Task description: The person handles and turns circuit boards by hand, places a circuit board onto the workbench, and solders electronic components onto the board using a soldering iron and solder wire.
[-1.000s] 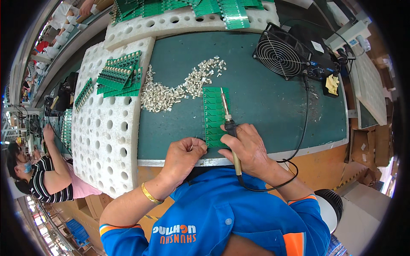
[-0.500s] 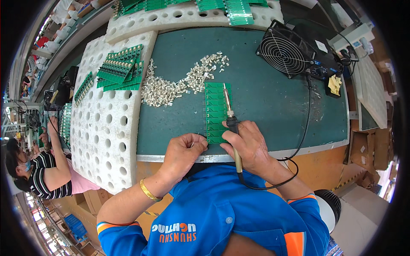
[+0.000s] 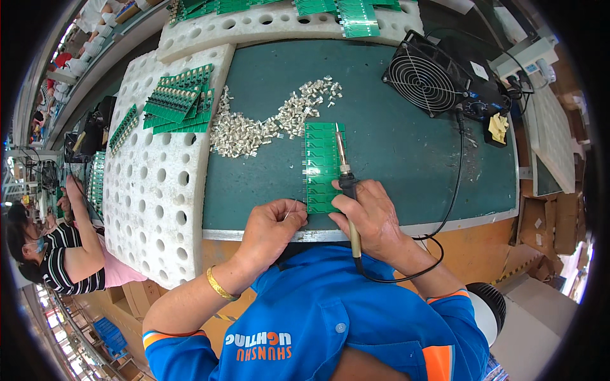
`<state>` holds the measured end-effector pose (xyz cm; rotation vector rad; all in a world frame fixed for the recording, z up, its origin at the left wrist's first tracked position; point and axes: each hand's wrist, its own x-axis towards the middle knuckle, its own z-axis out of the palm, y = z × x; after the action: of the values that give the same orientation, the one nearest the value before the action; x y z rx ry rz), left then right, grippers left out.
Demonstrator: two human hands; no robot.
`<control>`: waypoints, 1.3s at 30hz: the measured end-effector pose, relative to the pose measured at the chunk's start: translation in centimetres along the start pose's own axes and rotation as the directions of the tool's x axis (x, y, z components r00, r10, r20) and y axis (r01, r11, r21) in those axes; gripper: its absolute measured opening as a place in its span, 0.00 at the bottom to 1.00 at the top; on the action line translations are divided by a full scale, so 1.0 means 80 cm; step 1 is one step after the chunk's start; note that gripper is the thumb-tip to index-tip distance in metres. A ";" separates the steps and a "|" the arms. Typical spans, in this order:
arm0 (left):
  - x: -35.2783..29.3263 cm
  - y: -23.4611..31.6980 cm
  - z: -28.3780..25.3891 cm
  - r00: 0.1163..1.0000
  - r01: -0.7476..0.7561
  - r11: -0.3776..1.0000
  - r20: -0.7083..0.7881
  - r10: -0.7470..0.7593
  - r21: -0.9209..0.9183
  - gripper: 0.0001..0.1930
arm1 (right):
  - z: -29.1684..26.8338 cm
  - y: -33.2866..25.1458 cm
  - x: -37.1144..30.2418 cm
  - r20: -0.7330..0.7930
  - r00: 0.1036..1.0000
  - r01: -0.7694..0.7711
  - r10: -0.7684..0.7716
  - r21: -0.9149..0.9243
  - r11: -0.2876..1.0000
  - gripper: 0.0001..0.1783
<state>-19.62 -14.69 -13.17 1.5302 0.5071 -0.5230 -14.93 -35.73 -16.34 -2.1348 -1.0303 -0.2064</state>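
My right hand (image 3: 372, 213) is closed around the handle of a soldering iron (image 3: 344, 166). The iron points away from me, its tip over the far right part of a green circuit board (image 3: 319, 168). That board lies lengthwise on the dark green work surface, with small metal pins along its left edge. At the board's near left corner, my left hand (image 3: 272, 230) pinches a thin strand of what looks like solder wire (image 3: 293, 207). Most of the strand is hidden by the fingers.
A heap of small white connectors (image 3: 244, 134) lies beyond the board. Stacked boards (image 3: 181, 101) rest on a white foam tray (image 3: 149, 209) at left; another foam tray (image 3: 267, 26) spans the back. A black fan (image 3: 424, 76) and yellow sponge (image 3: 497, 128) stand right. A co-worker (image 3: 70, 254) sits at far left.
The soldering iron's tip has shifted very slightly to the right over the board. Both hands keep their grips, and the board stays in nearly the same place.
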 end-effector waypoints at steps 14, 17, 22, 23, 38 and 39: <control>-0.002 -0.002 -0.004 1.000 -0.003 1.000 -0.003 0.003 -0.019 0.10 | 0.002 0.000 0.001 -0.044 0.999 0.021 -0.021 -0.001 1.000 0.25; -0.002 -0.003 -0.004 1.000 0.000 1.000 -0.009 0.000 -0.019 0.10 | 0.001 -0.001 0.002 -0.054 0.998 0.024 -0.024 -0.008 1.000 0.25; -0.003 -0.002 -0.006 1.000 0.016 1.000 0.001 -0.016 -0.024 0.10 | 0.001 0.000 0.000 -0.043 0.999 0.019 -0.019 -0.001 1.000 0.25; -0.003 -0.002 -0.007 0.999 0.031 0.999 0.016 -0.031 -0.022 0.11 | 0.001 0.000 0.000 -0.042 0.999 0.019 -0.019 -0.002 1.000 0.25; -0.008 0.005 -0.009 0.999 0.027 1.000 -0.019 -0.027 0.001 0.11 | 0.000 -0.001 0.001 -0.043 0.999 0.013 -0.014 -0.012 1.000 0.26; -0.008 0.003 -0.010 0.999 0.025 1.000 -0.019 -0.025 0.000 0.11 | -0.001 -0.002 0.001 -0.046 0.999 0.014 -0.014 -0.010 1.000 0.26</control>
<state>-19.96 -13.91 -12.60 1.5321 0.5417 -0.5284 -14.95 -35.66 -16.18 -2.1219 -1.0199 -0.2660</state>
